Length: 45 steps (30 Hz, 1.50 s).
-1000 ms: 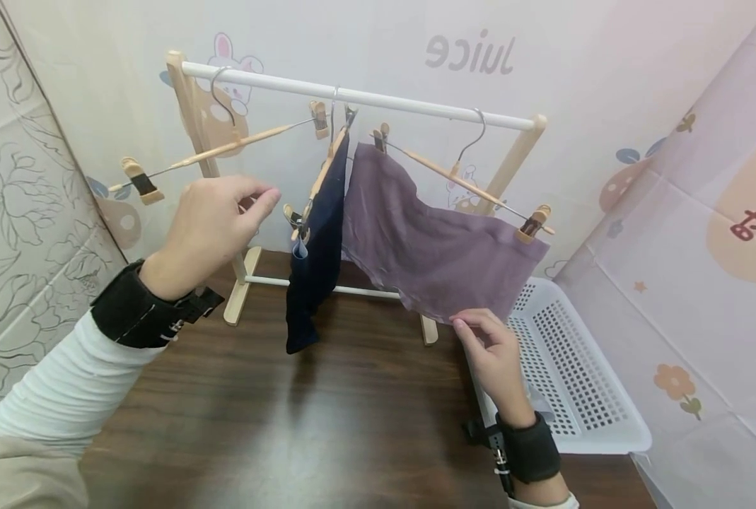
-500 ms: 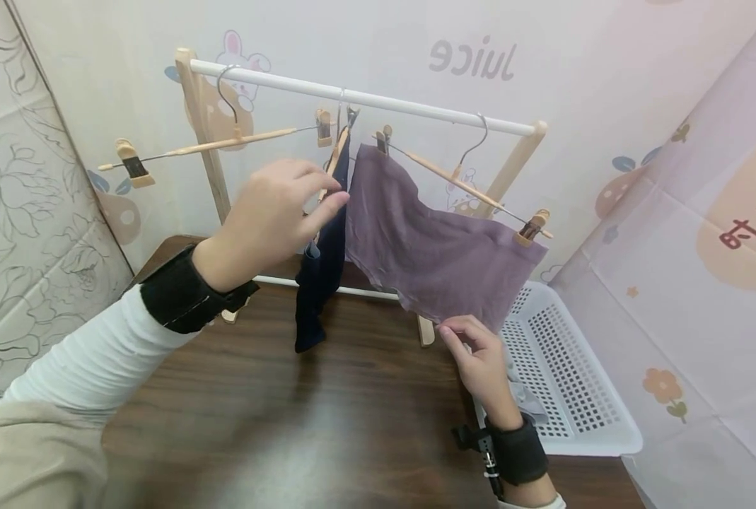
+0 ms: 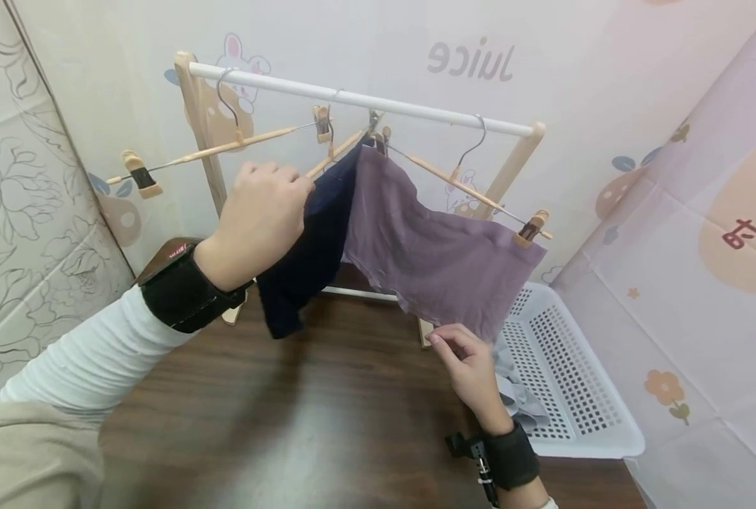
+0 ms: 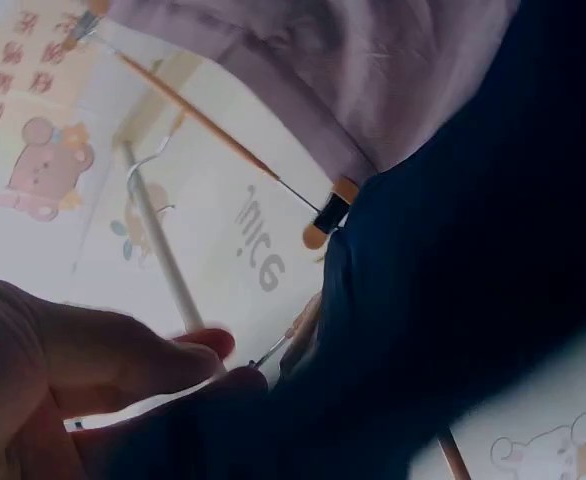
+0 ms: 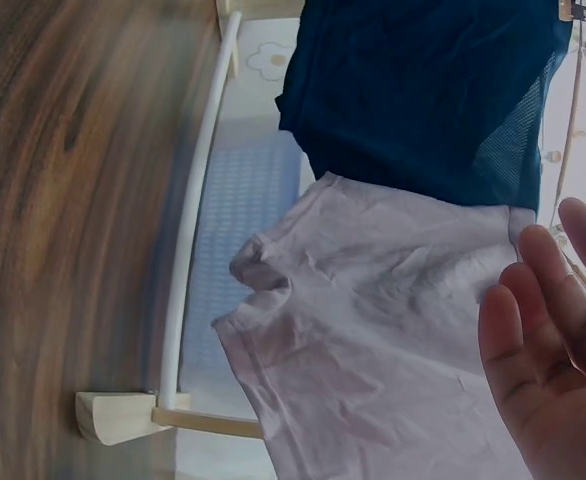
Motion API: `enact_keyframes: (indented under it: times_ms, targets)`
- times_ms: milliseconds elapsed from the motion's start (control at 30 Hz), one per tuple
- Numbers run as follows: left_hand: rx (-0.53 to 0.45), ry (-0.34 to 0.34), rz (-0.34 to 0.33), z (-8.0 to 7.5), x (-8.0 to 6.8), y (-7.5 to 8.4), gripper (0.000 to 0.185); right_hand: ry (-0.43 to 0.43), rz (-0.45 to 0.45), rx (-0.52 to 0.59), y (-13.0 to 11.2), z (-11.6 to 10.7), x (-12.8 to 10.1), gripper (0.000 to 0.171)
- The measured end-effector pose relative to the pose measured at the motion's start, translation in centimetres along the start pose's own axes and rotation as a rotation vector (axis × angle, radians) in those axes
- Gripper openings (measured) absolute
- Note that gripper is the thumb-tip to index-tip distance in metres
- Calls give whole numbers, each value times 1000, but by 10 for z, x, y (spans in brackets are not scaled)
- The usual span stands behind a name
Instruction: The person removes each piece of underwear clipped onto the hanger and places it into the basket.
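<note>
Left hand (image 3: 262, 219) touches navy shorts (image 3: 320, 247); cannot tell if grip closes. Right hand (image 3: 472, 371), toward tabletop's (image 3: 346, 403) right edge: grip slack, empty.

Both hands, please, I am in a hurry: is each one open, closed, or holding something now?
Left hand: at the dark garment; whether it grips anything cannot be told.
Right hand: open, fingers loosely bent, holding nothing.

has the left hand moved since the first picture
Yes, the left hand has moved right, from in front of the rack's left post to its right, by the dark garment.
</note>
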<state>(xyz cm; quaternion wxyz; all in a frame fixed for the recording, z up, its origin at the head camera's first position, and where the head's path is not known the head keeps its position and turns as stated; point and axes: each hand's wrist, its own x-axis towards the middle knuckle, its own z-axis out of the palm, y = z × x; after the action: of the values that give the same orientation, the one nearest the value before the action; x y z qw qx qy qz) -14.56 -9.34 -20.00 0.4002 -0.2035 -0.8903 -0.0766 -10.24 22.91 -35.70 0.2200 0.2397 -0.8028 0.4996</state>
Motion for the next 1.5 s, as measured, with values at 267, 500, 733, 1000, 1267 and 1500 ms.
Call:
enact_keyframes:
  times_ms: [267, 500, 733, 1000, 1267, 1500]
  targets:
    - [120, -72, 126, 9, 8, 6, 18, -7, 7, 22, -4, 3, 0, 11]
    - [54, -83, 3, 20, 11, 1, 32, -17, -1, 95, -9, 3, -2, 11]
    - [128, -26, -98, 22, 10, -8, 23, -52, 20, 117, -10, 1, -4, 8]
    - [206, 34, -153, 18, 13, -16, 24, -35, 38, 98, -9, -3, -3, 6]
    - [156, -87, -181, 12, 23, -23, 19, -47, 27, 60, -6, -5, -5, 7]
    - [134, -148, -213, -4, 34, -24, 22, -56, 101, 20, -6, -6, -6, 9]
